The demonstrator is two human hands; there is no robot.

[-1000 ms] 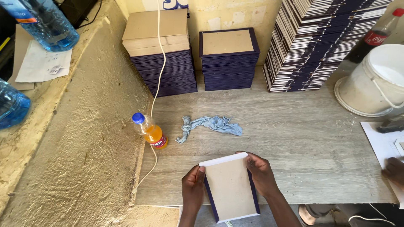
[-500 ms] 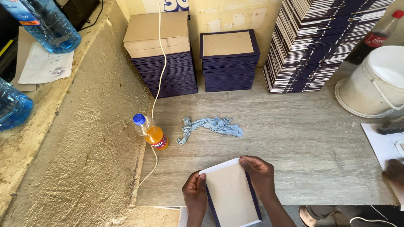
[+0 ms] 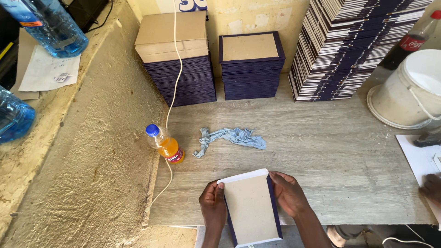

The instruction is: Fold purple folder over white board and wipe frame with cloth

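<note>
1. The left hand [image 3: 212, 206] and right hand [image 3: 288, 193] gripped a grey board cover [image 3: 251, 208] by its long edges, fingers curled on it, at the near edge of the table [image 3: 330, 151].
2. The cover's bottom corner was cut off by the frame (wrists too).
3. A blue rag [image 3: 232, 137] lay beyond.

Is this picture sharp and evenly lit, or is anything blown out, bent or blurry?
Head view: soft, even daylight with only faint shadows; the white bucket at right is nearly washed out; the board between the left hand and right hand is sharp; stacks lean outward near the corners, a wide-lens effect.
</note>
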